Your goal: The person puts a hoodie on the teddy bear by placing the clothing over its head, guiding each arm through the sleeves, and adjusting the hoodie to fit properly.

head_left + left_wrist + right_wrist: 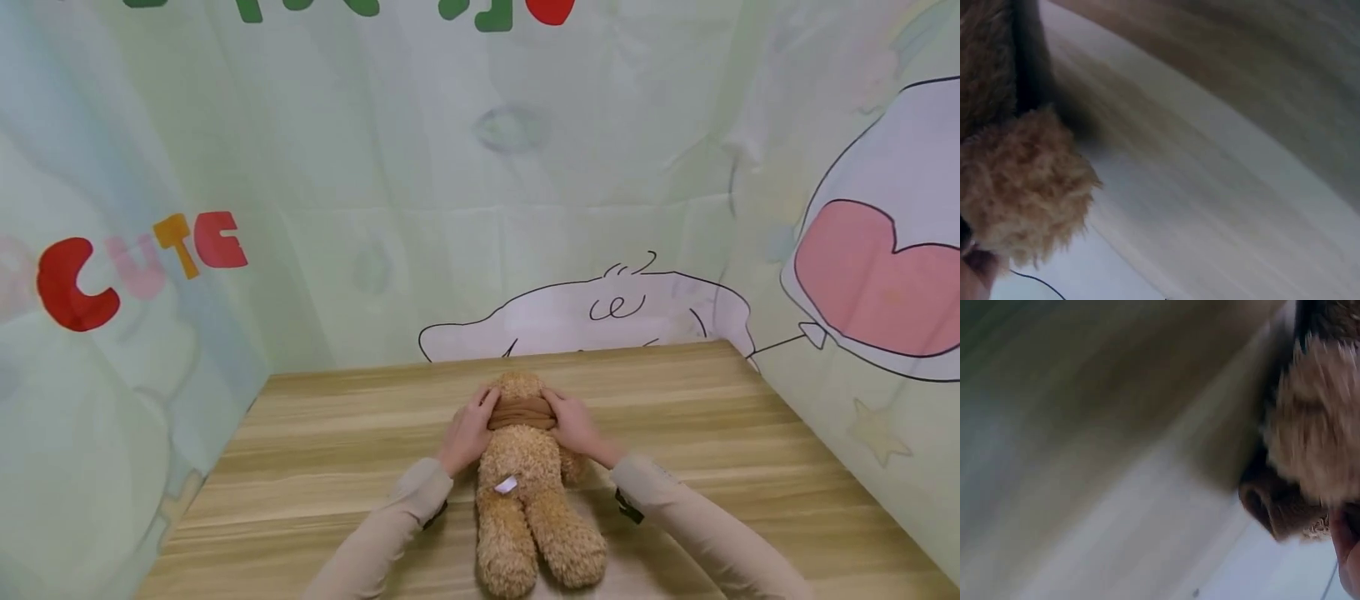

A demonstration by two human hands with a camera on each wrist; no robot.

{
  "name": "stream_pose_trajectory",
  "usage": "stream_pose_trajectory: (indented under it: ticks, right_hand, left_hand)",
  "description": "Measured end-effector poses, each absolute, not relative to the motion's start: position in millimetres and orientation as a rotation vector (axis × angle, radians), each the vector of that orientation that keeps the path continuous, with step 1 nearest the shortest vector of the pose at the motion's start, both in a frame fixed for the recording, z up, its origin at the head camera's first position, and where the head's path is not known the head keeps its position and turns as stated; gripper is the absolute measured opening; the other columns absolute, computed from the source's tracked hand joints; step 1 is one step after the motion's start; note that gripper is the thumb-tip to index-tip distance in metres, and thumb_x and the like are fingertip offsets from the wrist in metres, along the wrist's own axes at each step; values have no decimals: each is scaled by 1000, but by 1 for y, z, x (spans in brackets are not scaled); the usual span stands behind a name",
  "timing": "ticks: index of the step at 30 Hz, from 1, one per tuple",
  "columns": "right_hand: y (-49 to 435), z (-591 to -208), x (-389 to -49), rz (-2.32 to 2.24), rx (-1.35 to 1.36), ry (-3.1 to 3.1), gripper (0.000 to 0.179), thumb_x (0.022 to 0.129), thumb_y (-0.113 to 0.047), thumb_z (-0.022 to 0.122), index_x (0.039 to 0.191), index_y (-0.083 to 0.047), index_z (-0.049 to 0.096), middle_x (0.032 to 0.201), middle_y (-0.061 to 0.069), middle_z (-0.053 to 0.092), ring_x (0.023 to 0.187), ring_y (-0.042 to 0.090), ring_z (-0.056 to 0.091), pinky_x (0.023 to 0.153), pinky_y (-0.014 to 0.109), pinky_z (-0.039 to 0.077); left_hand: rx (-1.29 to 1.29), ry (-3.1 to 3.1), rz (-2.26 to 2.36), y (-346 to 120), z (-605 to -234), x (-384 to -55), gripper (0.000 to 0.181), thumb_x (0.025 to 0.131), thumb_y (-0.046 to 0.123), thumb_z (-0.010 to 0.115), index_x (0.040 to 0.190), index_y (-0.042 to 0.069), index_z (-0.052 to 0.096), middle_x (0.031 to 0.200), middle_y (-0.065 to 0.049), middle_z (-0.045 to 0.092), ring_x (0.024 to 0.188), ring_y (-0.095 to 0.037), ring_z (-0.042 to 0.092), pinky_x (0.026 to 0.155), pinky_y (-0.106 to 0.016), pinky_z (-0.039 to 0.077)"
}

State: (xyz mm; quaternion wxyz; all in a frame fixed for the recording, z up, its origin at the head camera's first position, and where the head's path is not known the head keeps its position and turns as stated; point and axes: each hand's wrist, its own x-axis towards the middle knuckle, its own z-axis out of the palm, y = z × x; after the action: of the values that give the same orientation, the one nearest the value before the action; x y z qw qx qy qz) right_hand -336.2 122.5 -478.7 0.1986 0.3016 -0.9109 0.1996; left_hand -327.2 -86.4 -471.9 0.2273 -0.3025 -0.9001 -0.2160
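A curly light-brown teddy bear [517, 475] lies on the table, its head away from me and its legs toward me. Bunched brown cloth [521, 412] wraps across its head, the top of which shows above the folds. My left hand [471, 427] grips the cloth at the left side, while my right hand [577, 425] grips it at the right. A fuzzy paw [1025, 187] fills the left part of the left wrist view. In the right wrist view, a loose knitted end of the brown cloth [1279, 506] hangs below another paw [1319, 422]. A small white tag [507, 484] sticks out at the bear's hip.
The wood-grain table [337, 450] extends on both sides of the bear. A pale printed curtain [375, 250] with letters and cartoon drawings stands behind the table and along both sides. Dark straps sit at both wrists.
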Motion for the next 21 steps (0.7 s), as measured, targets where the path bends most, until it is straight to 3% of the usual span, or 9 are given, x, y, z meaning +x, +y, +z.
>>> stream_pose_trajectory:
  ticks: [5,7,10,12,17,19,21]
  right_hand:
    - [140,-475,-330,526,912,-2568,53,75,3,57,125,3,39,112,24,53,91,33,58,74,41,49]
    - [143,-477,-327,408,950,-2453,46,83,-4,53,126,3,39,116,26,50,98,36,56,79,43,48]
    - [143,-480,-327,193,981,-2182,29,92,-13,41,115,4,48,103,19,54,86,29,58,69,36,50]
    - [141,-480,-328,152,1002,-2046,29,94,-17,35,106,3,53,91,14,54,75,23,55,62,31,49]
    - [139,-479,-323,410,1086,-2039,10,85,-7,57,94,-1,58,75,8,59,59,14,54,51,23,44]
    - [139,-478,-320,551,1101,-2106,17,79,1,61,96,-2,59,78,9,63,60,14,56,52,22,44]
    - [138,-476,-318,674,1095,-2191,24,77,6,61,98,-4,59,82,9,63,59,11,53,52,19,42]
  left_hand:
    - [-834,-2555,-621,-90,-472,-325,54,75,-9,56,126,-3,38,118,-22,51,103,-34,55,84,-40,47]
    - [-860,-2556,-537,-91,-470,-323,52,77,-7,57,125,-2,37,119,-23,50,101,-35,56,83,-42,47]
    - [-790,-2456,-262,-88,-469,-319,45,77,-6,58,118,4,43,116,-22,49,95,-34,57,78,-45,47]
    - [-703,-2339,-63,-86,-470,-316,38,77,-3,58,111,8,48,110,-21,50,89,-32,56,69,-43,48]
    - [-600,-2351,-113,-83,-469,-305,29,77,-1,58,103,8,51,85,-16,53,63,-25,54,45,-32,43]
    - [-592,-2466,-355,-85,-467,-302,31,77,-2,60,106,5,50,79,-15,55,58,-25,54,44,-32,42]
    - [-591,-2515,-652,-88,-465,-303,26,78,-4,58,102,2,51,76,-16,58,61,-27,56,51,-35,44]
